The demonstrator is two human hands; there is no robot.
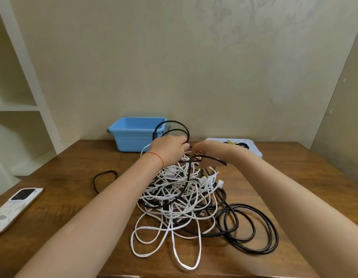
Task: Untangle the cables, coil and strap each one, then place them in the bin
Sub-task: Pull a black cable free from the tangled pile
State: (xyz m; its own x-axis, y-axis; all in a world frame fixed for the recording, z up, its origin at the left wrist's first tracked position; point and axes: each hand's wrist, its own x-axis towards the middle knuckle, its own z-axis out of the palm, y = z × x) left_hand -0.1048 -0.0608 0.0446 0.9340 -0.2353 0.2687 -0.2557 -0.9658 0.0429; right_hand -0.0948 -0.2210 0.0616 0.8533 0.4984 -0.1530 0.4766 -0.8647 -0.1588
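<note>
Wooden table (73,167), brown grain, carrying all items. Blue bin (137,133) sitting at far edge against wall. White tray (256,151) with dark printed figures lying at far right, partly hidden. Tangled heap of white cables (174,197) and black cables (254,227) resting mid-table, white loops trailing toward near edge, black loops spreading right. Separate black cable loop (102,177) lying left of heap. Phone (15,207) in patterned white case lying face down near left edge.
</note>
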